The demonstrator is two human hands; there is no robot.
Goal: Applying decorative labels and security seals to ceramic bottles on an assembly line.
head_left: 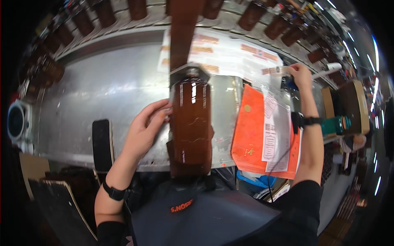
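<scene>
Brown bottle [191,127], 1 of them, is in front of me at the middle of the near edge of the table [98,82], its narrow end pointing away from me and its base end towards my apron [205,217]. What bears its weight I cannot tell. I judge it to be light, fairly stiff plastic, glossy enough to slip and apt to dent if squeezed hard; I would take it by its long sides, a little below the shoulder.

The fingers of my left hand [150,123] come up to the bottle's left side, thumb and forefinger close together; whether they grasp it I cannot tell. My right hand [303,76], well apart to the right, pinches the end of 1 clear label strip [273,70] between thumb and fingers.

Counting the rest: 1 orange bag [248,131] to the right of the bottle, with 1 white printed panel [269,143] on it; 1 black phone [102,143] to the left; 1 teal container [334,125] beyond my right forearm. White label sheets [230,63] lie behind the bottle, how many I cannot tell. More than 5 brown bottles line the far side [137,9].
</scene>
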